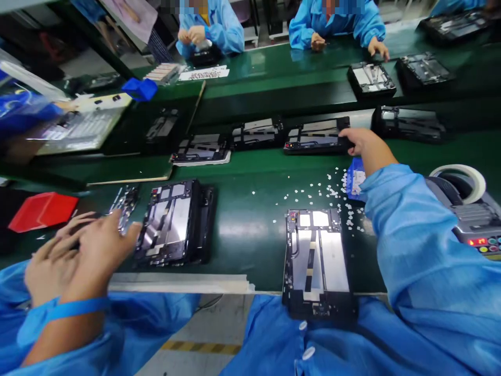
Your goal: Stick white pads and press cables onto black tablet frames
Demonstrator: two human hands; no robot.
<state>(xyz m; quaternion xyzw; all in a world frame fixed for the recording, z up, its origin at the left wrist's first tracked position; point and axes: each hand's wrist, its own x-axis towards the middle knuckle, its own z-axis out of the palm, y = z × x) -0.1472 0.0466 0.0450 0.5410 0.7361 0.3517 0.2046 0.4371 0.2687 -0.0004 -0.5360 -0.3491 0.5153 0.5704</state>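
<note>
My right hand reaches out over the green bench. Its fingers are closed on the right end of an opened tablet, whose silver batteries and black circuitry lie exposed. Close to my body, another opened tablet sticks out past the bench's front edge. Small white pieces are scattered beyond it, around a blue bin partly covered by my sleeve. My left hand is out of view; the two hands at the far left appear to belong to a neighbouring person.
A neighbour's hand wears a blue wristband beside stacked tablets and a red bin. At right stands a tape dispenser with a roll of tape. More opened devices line the middle. Two people in blue sit across the bench.
</note>
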